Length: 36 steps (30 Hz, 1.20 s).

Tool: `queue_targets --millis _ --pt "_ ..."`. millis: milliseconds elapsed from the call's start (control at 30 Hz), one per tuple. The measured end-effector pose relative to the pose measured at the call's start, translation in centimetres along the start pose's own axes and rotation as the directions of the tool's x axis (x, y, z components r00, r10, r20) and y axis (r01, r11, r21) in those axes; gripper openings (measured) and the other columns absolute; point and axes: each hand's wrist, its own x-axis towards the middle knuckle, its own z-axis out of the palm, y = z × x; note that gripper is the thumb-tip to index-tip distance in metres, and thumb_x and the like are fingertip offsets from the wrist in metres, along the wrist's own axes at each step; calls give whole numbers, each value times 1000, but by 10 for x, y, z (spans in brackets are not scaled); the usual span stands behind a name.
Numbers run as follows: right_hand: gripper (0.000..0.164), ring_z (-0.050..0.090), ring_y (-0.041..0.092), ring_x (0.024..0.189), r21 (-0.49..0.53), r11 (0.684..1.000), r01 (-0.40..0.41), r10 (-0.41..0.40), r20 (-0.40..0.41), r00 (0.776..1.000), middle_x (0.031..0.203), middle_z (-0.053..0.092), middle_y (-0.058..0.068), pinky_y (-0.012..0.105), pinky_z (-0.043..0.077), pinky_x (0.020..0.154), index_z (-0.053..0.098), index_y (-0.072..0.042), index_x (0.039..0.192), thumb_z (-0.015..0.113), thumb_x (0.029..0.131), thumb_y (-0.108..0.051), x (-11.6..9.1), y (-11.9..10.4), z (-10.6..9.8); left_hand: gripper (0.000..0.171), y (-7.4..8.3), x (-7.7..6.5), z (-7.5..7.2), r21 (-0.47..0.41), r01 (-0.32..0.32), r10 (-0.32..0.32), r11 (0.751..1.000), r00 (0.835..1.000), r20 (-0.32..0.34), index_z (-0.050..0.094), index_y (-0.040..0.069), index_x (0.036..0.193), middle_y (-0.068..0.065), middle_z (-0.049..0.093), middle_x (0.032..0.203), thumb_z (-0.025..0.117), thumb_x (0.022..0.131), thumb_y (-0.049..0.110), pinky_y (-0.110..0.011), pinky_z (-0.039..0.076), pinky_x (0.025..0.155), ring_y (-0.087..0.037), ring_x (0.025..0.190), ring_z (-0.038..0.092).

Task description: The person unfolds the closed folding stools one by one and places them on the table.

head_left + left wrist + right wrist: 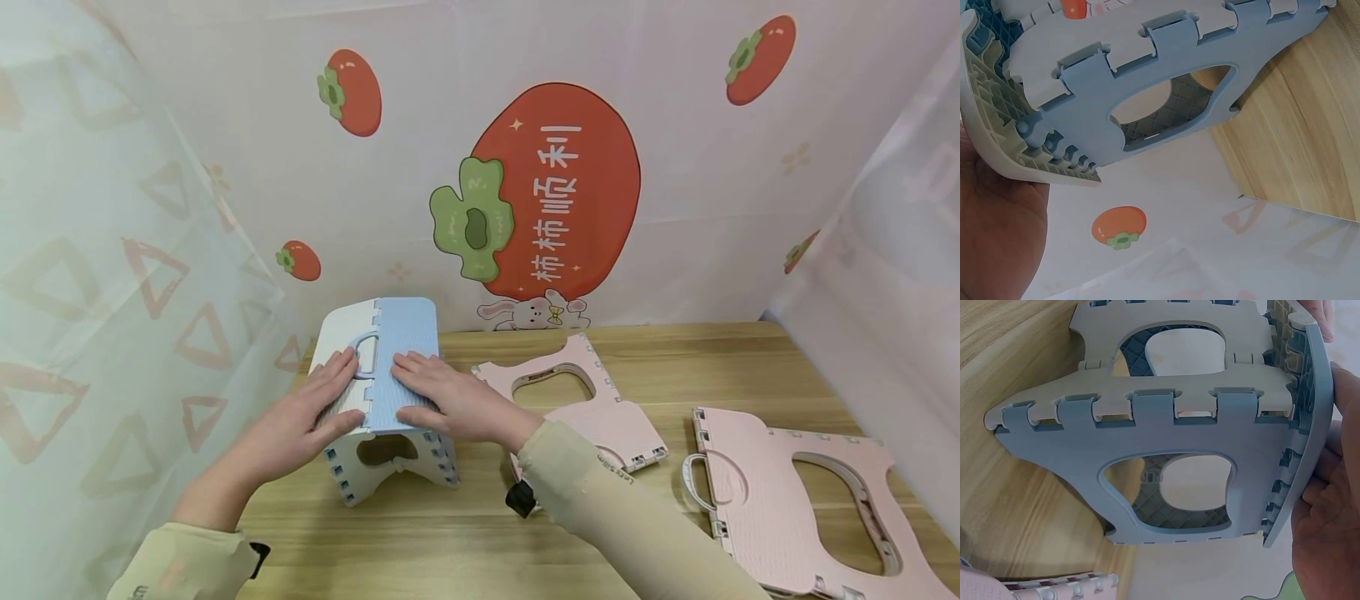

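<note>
Left of centre, low in the head view, the stool (382, 390) stands upright on the table (420, 542), left hand (318, 408) resting on its white half (343, 327), right hand (457, 396) on the blue half (412, 325), fingers loosely straight and gripping nothing. Looks like hard plastic, so I'd guess light and stiff, and the textured surface probably isn't too slippery; I'd grab the handle (363, 337) or outer edges and mind the pinchy hinges (377, 315).
</note>
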Motion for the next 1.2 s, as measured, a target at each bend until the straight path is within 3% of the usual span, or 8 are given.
queue_targets --millis 600,1200 --pt "68 11 14 157 -34 999 24 -24 -7 1000 171 19 1 28 8 128 27 -12 162 49 107 -45 -1 1 0 74 1 0 0 5 -11 11 1000 1000 23 26 6 162 -11 20 170 56 105 43 -56 19 125 -37 156 15" --pt "65 13 16 157 -110 994 23 -22 14 1000 170 20 2 30 8 128 29 -12 161 47 108 -44 1 -5 -1 77 8 1 -2 35 22 -25 999 997 72 28 -2 159 -18 19 169 51 106 49 -55 15 126 -39 156 15"
